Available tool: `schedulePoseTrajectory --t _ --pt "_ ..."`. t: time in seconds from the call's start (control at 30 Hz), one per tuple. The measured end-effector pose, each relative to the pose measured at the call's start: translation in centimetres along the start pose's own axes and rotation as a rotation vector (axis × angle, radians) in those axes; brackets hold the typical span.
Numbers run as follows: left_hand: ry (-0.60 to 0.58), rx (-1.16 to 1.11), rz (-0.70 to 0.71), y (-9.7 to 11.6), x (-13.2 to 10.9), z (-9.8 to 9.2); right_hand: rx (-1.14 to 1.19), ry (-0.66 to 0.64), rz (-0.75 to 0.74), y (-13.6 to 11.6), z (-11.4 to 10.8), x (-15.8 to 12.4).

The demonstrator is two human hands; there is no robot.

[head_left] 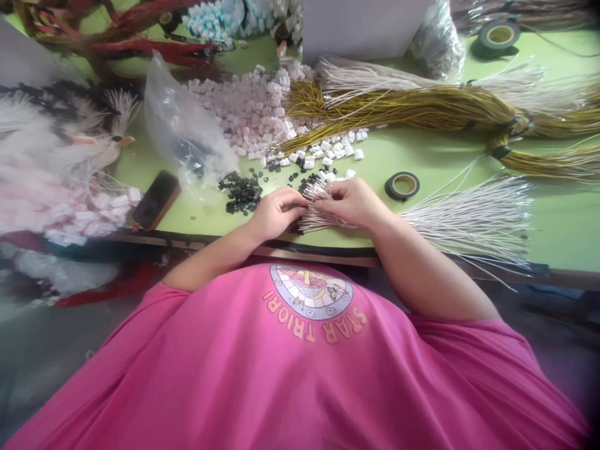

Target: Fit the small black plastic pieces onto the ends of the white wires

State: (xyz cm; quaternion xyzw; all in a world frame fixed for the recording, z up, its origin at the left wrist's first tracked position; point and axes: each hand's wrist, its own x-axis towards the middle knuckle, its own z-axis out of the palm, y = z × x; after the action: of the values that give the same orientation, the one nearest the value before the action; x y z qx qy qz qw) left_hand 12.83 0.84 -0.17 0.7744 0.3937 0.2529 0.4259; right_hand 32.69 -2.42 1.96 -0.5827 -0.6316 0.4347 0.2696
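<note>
Head — white wires (pixel 462 217) along table edge (pixel 328 252)

I see a big bunch of thin white wires (pixel 469 215) lying sideways on the green table (pixel 567 231). From where I sit, the left end is squeezed together and held, with lots of little tips poking out close to each other. I can't see the middle, because it is covered. On the right, the wires spread out like a fan, and some ends look shiny. A few loose ones point away from the rest, and one sticks past the near edge.
</note>
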Motion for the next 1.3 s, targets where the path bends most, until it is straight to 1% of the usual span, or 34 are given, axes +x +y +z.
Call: schedulePoseTrajectory --t 0.07,0.13,0.2,0.23,0.3,0.4,0.5,0.57,0.63,0.7,0.77,0.87,0.97,1.1,1.3 --pt "-0.022 0.227 -0.003 0.0 0.4 -1.8 0.065 0.013 0.007 0.0 -0.3 0.0" --pt "0.006 0.519 -0.074 -0.3 1.1 -3.5 0.127 -0.024 0.041 0.1 -0.5 -0.1" --pt "0.019 0.748 -0.151 -1.0 2.0 -4.7 0.18 -0.055 0.089 0.2 -0.5 -0.1" --pt "0.007 0.823 -0.173 -1.4 2.4 -5.0 0.201 -0.059 0.108 0.2 -0.4 0.0" --pt "-0.041 0.903 -0.179 -2.2 3.0 -5.1 0.224 -0.058 0.127 0.4 -0.3 0.0" --pt "-0.077 0.913 -0.172 -2.7 3.5 -4.8 0.217 -0.06 0.129 0.4 -0.1 0.1" --pt "-0.067 0.789 -0.147 -2.0 3.3 -4.7 0.203 -0.063 0.135 0.0 0.0 0.0" --pt "-0.059 0.622 -0.121 -1.1 2.7 -4.7 0.201 -0.061 0.125 -0.4 0.0 -0.2" --pt "-0.076 0.394 -0.12 -0.1 2.0 -4.4 0.198 -0.053 0.099 -0.7 0.1 -0.3" --pt "-0.118 0.134 -0.144 0.7 1.3 -3.7 0.196 -0.052 0.079 -0.8 0.2 -0.3" --pt "-0.139 -0.093 -0.185 0.9 0.8 -2.7 0.198 -0.046 0.072 -0.8 0.3 -0.4" --pt "-0.097 -0.302 -0.253 0.7 0.6 -1.3 0.197 -0.034 0.055 -0.8 0.3 -0.4" --pt "-0.044 -0.413 -0.271 0.3 0.6 -0.6 0.196 -0.025 0.052 -0.7 0.3 -0.4" --pt "0.024 -0.47 -0.254 -0.1 0.7 -0.3 0.171 -0.018 0.047 -0.6 0.5 -0.3" --pt "0.033 -0.472 -0.253 0.0 0.7 0.0 0.134 -0.01 0.022 -0.3 0.8 0.0"
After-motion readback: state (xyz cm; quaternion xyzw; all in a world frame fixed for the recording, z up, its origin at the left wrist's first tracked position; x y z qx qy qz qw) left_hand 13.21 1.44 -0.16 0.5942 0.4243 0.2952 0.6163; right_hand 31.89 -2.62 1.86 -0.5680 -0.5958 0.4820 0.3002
